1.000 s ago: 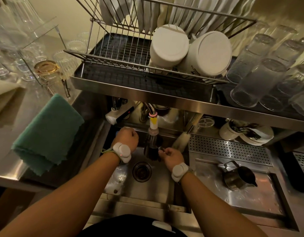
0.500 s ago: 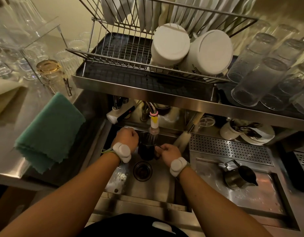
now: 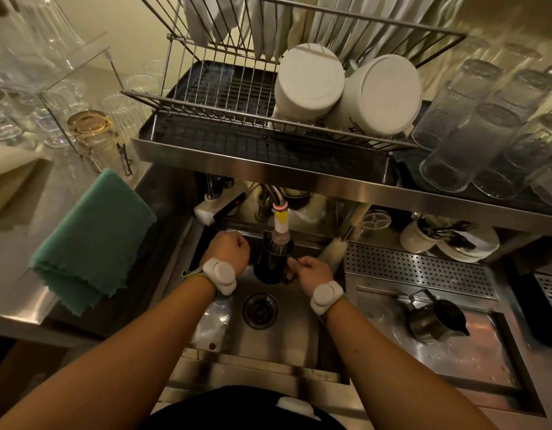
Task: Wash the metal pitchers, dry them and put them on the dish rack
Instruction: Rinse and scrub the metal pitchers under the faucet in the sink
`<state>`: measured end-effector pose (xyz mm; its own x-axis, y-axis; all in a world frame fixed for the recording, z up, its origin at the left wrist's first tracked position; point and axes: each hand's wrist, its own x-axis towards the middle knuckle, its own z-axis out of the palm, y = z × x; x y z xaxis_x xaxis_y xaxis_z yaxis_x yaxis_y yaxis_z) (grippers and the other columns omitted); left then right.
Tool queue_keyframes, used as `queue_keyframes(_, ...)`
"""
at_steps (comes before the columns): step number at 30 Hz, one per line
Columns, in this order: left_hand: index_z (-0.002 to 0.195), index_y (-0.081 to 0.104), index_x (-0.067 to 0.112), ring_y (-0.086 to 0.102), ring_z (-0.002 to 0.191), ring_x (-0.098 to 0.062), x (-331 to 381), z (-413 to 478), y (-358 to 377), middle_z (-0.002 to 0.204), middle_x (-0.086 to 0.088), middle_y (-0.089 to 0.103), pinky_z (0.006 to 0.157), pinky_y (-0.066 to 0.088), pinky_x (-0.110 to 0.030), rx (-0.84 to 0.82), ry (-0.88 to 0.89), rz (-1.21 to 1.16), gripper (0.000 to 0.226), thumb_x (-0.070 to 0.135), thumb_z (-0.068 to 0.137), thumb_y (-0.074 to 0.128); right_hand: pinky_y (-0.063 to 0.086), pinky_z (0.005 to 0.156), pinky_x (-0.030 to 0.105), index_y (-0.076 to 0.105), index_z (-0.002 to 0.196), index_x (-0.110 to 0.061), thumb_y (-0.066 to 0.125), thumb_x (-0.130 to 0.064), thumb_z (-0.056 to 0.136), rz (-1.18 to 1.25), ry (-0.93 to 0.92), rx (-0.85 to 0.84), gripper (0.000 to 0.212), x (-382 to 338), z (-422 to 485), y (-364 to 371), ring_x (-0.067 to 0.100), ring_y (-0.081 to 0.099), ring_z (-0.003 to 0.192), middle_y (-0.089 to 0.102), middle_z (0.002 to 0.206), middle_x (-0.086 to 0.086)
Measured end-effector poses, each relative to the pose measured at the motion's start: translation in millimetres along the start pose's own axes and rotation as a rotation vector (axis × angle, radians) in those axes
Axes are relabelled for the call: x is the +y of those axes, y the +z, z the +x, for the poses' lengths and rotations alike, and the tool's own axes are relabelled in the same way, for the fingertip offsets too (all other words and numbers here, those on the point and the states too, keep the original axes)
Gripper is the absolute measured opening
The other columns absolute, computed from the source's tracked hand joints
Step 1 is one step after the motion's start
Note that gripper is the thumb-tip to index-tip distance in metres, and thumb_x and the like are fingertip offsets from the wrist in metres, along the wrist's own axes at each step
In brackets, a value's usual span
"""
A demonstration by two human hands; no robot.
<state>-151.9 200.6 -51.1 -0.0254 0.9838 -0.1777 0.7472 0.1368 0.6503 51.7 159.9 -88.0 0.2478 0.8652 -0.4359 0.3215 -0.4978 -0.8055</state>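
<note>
**Under the tap: pitcher upright, right hand on it**

Under the yellow-tipped tap nozzle, over the steel sink, stands a tall dark metal pitcher. Its long axis is upright and its mouth is right at the nozzle. Cannot tell if water runs.

- **Right hand**: just right of the tap, fingers curled against the pitcher's right side. It appears to grip at the handle, which is hidden.
- **Left hand**: just left of the tap, closed like a fist beside the pitcher. Contact is unclear, and I cannot tell whether it holds anything.
- **Key relation:** the pitcher sits between the hands, slightly ahead of both. The right hand is nearer and bears it.
- **Squat steel pitcher**: well right of the tap on the wet drainboard, spout pointing right.
- **Wire dish rack**: above and behind the tap.
- **Folded teal cloth**: well left of the tap.

Judgement: this is the rinse step, and drying and racking are not yet done. The rack's shelf overhangs the tap, so the pitcher likely must come toward the person before it goes up.
</note>
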Motion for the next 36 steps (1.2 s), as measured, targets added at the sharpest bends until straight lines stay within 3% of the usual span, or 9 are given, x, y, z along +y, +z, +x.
queue_keyframes(3,0.081,0.07,0.002,0.065,0.073,-0.031,0.2,-0.9,-0.2,0.082,-0.015,0.068,0.067,0.057,-0.046,-0.003,0.005,-0.001,0.027,0.016,0.093,0.05,0.059,0.086,0.05,0.069,0.083,-0.002,0.065,-0.032,0.093,0.041,0.057,0.004,0.031,8.7,-4.9,-6.4,0.04,0.07,0.092,0.072,0.094,0.026)
queue_keyframes(8,0.086,0.072,0.002,0.066,0.082,-0.035,5.3,-3.9,8.0,0.087,-0.017,0.071,0.075,0.057,-0.045,-0.019,-0.001,0.014,0.027,0.014,0.094,0.049,0.054,0.092,0.059,0.065,0.098,0.001,0.058,-0.031,0.098,0.153,0.142,-0.061,0.033,19.0,-16.6,-12.8,0.045,0.07,0.096,0.071,0.104,0.031)
queue_keyframes(11,0.087,0.07,0.008,0.066,0.086,-0.033,9.9,-6.0,10.9,0.091,-0.014,0.07,0.074,0.058,-0.043,-0.025,-0.01,0.01,0.023,0.018,0.095,0.05,0.06,0.081,0.05,0.064,0.106,0.0,0.049,-0.029,0.103,0.391,0.285,-0.097,0.034,28.5,-25.4,-8.9,0.031,0.072,0.074,0.073,0.094,0.021)
queue_keyframes(16,0.084,0.069,0.009,0.066,0.079,-0.033,10.3,-5.7,7.6,0.085,-0.014,0.07,0.071,0.059,-0.044,-0.021,-0.016,0.009,0.024,0.019,0.094,0.05,0.046,0.06,0.033,0.062,0.085,-0.007,0.039,-0.031,0.106,0.696,0.524,-0.047,0.039,55.0,-32.9,-0.3,0.018,0.052,0.056,0.06,0.056,0.005)
queue_keyframes(21,0.083,0.071,0.009,0.066,0.076,-0.03,10.3,-6.1,8.2,0.082,-0.012,0.071,0.071,0.06,-0.044,-0.018,-0.014,0.009,0.024,0.019,0.093,0.051,0.05,0.056,0.034,0.063,0.106,-0.01,0.045,-0.017,0.102,0.941,0.62,-0.023,0.02,62.5,-32.4,-3.4,0.024,0.064,0.077,0.068,0.083,0.013)
queue_keyframes(24,0.081,0.07,0.01,0.067,0.074,-0.03,11.1,-6.9,9.4,0.08,-0.011,0.07,0.069,0.06,-0.044,-0.025,-0.014,-0.001,0.024,0.019,0.093,0.052,0.054,0.047,0.03,0.064,0.109,-0.009,0.046,-0.012,0.101,0.975,0.619,-0.032,0.02,57.7,-30.0,-8.3,0.026,0.069,0.069,0.076,0.075,0.015)
queue_keyframes(28,0.084,0.071,0.01,0.066,0.077,-0.029,13.1,-6.5,8.6,0.083,-0.011,0.07,0.071,0.06,-0.046,-0.04,-0.009,0.0,0.023,0.02,0.093,0.053,0.054,0.057,0.035,0.064,0.093,-0.009,0.047,-0.024,0.103,0.717,0.549,-0.023,0.025,52.1,-27.0,-11.0,0.026,0.064,0.072,0.069,0.065,0.009)
queue_keyframes(33,0.086,0.07,0.004,0.066,0.079,-0.033,10.3,-5.7,6.6,0.086,-0.015,0.069,0.073,0.059,-0.049,-0.035,-0.027,0.004,0.026,0.019,0.095,0.05,0.053,0.096,0.054,0.062,0.085,-0.011,0.049,-0.027,0.101,-0.019,0.249,-0.187,0.026,34.1,-17.4,-13.6,0.034,0.064,0.092,0.065,0.097,0.02)
queue_keyframes(36,0.086,0.07,0.003,0.066,0.079,-0.033,8.3,-5.7,5.0,0.086,-0.015,0.07,0.074,0.058,-0.047,-0.027,-0.036,0.004,0.026,0.018,0.095,0.051,0.056,0.09,0.052,0.07,0.096,0.002,0.052,-0.017,0.1,-0.009,0.195,-0.204,0.026,16.8,-13.1,-8.3,0.039,0.068,0.089,0.069,0.098,0.026)
